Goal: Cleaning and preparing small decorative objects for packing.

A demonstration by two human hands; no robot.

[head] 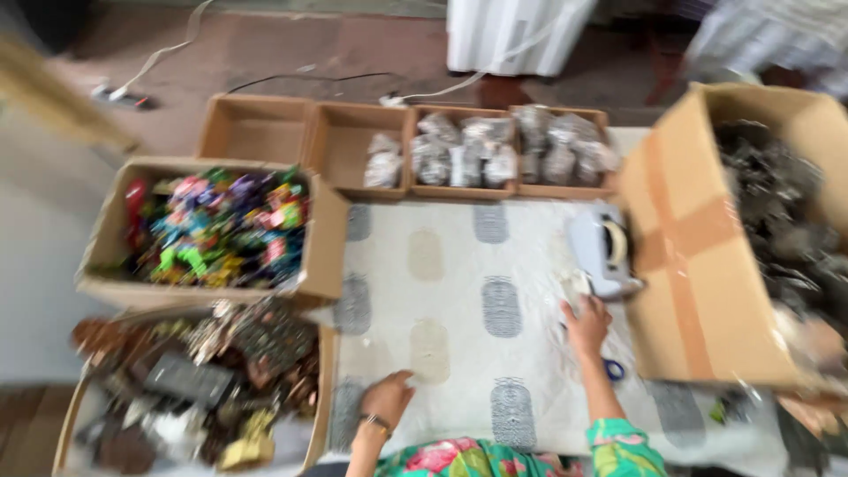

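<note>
Left hand (386,400) rested flat on patterned cloth (459,291). Right hand (586,325) gripped a small pale item beside tape dispenser (605,252); blue scissors (613,369) nearby.

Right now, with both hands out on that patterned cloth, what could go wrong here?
The right hand touches a small pale item, too blurred to identify, beside the grey tape dispenser; a careless nudge might shove the dispenser. Blue-handled scissors lie close under that forearm and could be knocked or jab it. The left hand rests near the heaped brown cardboard box of dark mixed pieces, which might spill.
</note>
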